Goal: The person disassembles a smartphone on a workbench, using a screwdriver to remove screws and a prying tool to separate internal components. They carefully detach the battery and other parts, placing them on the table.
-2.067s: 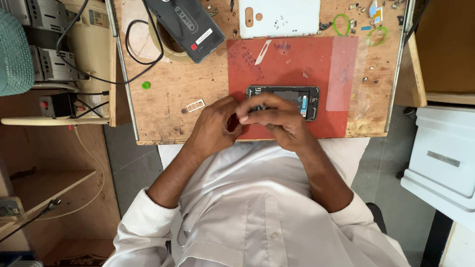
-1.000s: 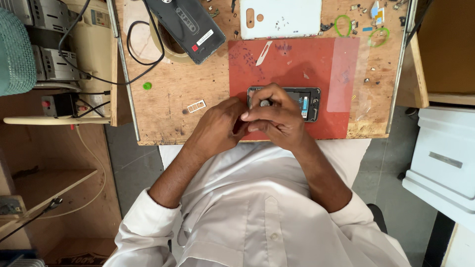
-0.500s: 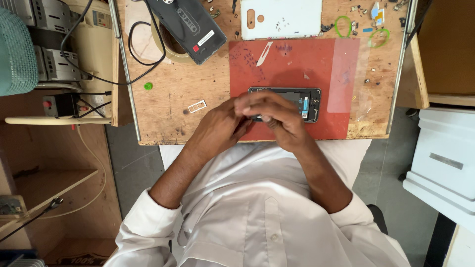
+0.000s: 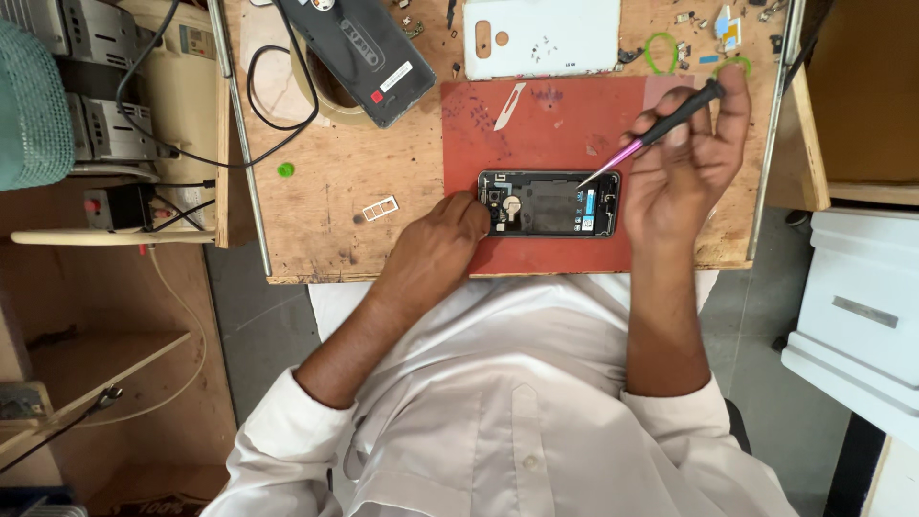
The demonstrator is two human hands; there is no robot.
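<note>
On the red mat (image 4: 555, 124), left hand (image 4: 436, 244) apparently steadies phone (image 4: 549, 204); right grip (image 4: 684, 158) pinches screwdriver (image 4: 651, 137).

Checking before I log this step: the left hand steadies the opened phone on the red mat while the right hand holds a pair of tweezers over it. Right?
Not quite. In the head view the right hand holds a screwdriver with a pink shaft and black handle, not tweezers. The rest stands: the left hand steadies the opened phone on the red mat.
</note>
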